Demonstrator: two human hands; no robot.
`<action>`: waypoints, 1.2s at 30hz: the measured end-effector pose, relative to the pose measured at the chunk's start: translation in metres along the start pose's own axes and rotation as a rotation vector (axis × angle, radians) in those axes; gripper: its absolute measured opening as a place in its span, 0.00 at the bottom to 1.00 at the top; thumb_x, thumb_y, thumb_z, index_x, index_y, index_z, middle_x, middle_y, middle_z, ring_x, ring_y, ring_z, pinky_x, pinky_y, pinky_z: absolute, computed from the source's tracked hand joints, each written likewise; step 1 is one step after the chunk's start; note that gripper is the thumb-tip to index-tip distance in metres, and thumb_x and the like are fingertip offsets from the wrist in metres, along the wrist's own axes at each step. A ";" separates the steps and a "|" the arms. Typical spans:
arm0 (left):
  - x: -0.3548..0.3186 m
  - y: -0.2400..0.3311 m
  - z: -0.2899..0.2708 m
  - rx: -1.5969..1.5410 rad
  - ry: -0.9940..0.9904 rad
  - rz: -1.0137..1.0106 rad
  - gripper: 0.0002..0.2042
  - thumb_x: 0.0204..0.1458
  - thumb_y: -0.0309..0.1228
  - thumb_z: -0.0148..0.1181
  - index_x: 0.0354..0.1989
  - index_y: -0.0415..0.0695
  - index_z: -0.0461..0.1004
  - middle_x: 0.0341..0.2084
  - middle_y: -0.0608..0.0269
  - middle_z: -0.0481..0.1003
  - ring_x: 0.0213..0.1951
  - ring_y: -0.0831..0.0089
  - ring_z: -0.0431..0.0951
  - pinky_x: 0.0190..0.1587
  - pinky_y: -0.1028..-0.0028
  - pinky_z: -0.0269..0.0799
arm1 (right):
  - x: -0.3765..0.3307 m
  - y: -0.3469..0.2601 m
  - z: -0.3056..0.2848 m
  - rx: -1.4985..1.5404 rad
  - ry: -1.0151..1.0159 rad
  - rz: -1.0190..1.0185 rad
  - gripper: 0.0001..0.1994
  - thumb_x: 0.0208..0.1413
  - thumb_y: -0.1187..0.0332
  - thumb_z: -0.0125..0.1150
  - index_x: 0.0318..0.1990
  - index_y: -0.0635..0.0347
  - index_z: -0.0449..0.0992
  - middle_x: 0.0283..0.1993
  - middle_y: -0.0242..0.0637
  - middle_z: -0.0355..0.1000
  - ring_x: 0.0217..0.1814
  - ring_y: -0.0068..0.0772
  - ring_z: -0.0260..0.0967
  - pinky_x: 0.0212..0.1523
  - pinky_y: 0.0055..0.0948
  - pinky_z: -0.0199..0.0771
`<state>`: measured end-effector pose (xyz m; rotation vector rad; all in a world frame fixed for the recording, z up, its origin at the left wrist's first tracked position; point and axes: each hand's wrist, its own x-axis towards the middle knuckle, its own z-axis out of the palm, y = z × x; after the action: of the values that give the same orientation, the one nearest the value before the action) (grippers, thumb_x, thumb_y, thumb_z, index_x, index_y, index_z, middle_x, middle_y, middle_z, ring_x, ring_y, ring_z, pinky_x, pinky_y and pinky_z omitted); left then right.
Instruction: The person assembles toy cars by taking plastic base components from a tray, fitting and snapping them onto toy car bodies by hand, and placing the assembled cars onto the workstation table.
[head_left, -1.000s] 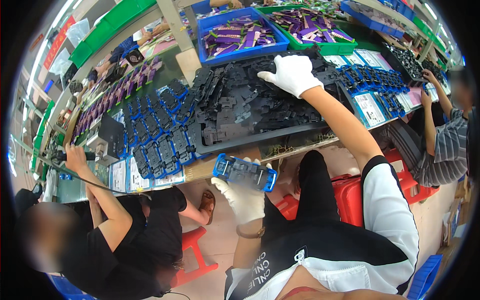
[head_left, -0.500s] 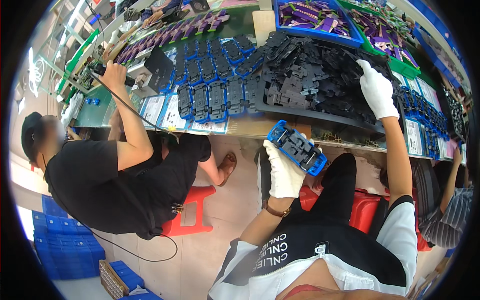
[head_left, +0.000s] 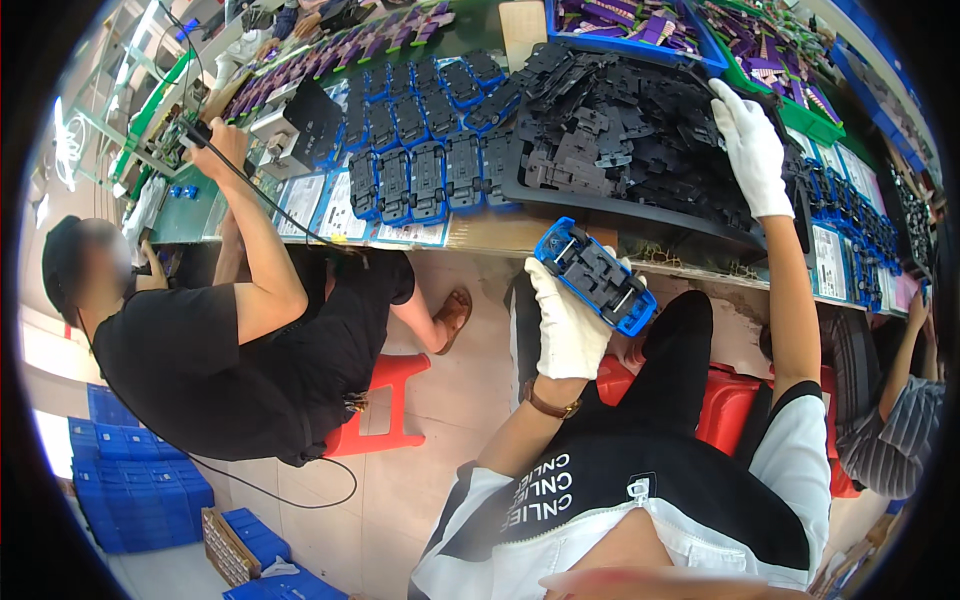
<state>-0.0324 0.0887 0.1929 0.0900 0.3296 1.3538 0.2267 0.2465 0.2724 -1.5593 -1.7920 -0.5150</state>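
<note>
My gloved left hand (head_left: 572,330) grips a toy car (head_left: 598,278), a blue body shell with a black chassis facing up, just in front of the table edge. White-gloved too, my right hand (head_left: 750,145) hovers at the right side of a large black tray (head_left: 640,222) heaped with black plastic chassis parts (head_left: 630,130). Its fingers are stretched out, and nothing shows in them. Left of the tray, rows of blue-and-black toy cars (head_left: 428,180) lie on printed sheets.
A blue bin (head_left: 722,62) and a green bin (head_left: 815,130) of purple parts stand behind the tray. More toy cars (head_left: 850,215) line the right side. At the left, a co-worker (head_left: 215,370) in black sits on a red stool (head_left: 385,425), near a hanging cable (head_left: 285,215).
My right hand's fingers have straightened and spread from a more curled pose. The left hand still holds the toy car, slightly shifted. The view has tilted a little.
</note>
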 end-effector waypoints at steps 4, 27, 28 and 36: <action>0.012 0.004 -0.005 0.047 0.065 0.049 0.39 0.51 0.72 0.46 0.55 0.49 0.68 0.47 0.54 0.74 0.51 0.51 0.75 0.54 0.41 0.71 | -0.011 -0.006 -0.003 -0.020 0.134 -0.093 0.16 0.63 0.54 0.57 0.56 0.41 0.77 0.37 0.40 0.74 0.38 0.44 0.73 0.37 0.39 0.73; 0.018 -0.011 -0.001 0.262 0.136 0.300 0.41 0.58 0.69 0.39 0.67 0.47 0.61 0.63 0.61 0.67 0.61 0.62 0.67 0.66 0.63 0.58 | -0.129 -0.159 -0.060 0.342 -0.067 -0.275 0.29 0.37 0.67 0.75 0.53 0.56 0.77 0.35 0.37 0.69 0.36 0.41 0.68 0.37 0.39 0.69; 0.019 -0.012 -0.005 0.261 0.136 0.301 0.41 0.58 0.69 0.39 0.67 0.47 0.61 0.63 0.61 0.67 0.61 0.62 0.67 0.66 0.63 0.58 | -0.129 -0.159 -0.059 0.353 -0.056 -0.284 0.29 0.37 0.67 0.75 0.53 0.55 0.77 0.36 0.37 0.69 0.36 0.40 0.67 0.37 0.39 0.69; 0.017 -0.017 -0.011 0.190 0.043 0.257 0.43 0.52 0.73 0.43 0.62 0.47 0.65 0.53 0.56 0.73 0.54 0.56 0.73 0.61 0.56 0.67 | -0.140 -0.163 -0.058 0.292 -0.043 -0.281 0.29 0.35 0.67 0.74 0.52 0.52 0.78 0.41 0.36 0.69 0.42 0.41 0.68 0.45 0.41 0.69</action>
<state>-0.0163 0.0997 0.1755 0.2697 0.4957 1.5779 0.0875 0.0773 0.2347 -1.1363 -2.0302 -0.3317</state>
